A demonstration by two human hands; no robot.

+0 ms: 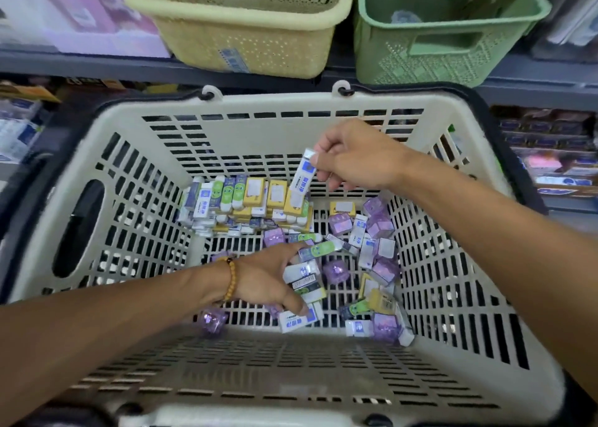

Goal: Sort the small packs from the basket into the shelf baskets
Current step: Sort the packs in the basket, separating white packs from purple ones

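One beige basket point(136, 206) holds dozens of small packs, too jumbled to count, stacked at the back and loose on the right. Two shelf baskets, yellow point(246, 34) and green point(440, 44), sit above, their tops cut off. The right hand point(352, 157) pinches a white-and-blue pack point(301, 180); its print is unreadable. The left hand point(268, 281) has its fingers curled around several packs point(304, 281).

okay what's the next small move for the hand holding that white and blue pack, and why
Probably lift the right hand up and forward to a shelf basket, perhaps the yellow basket. It already pinches the white and blue pack clear above the stacked packs, while the left hand rests among loose packs.
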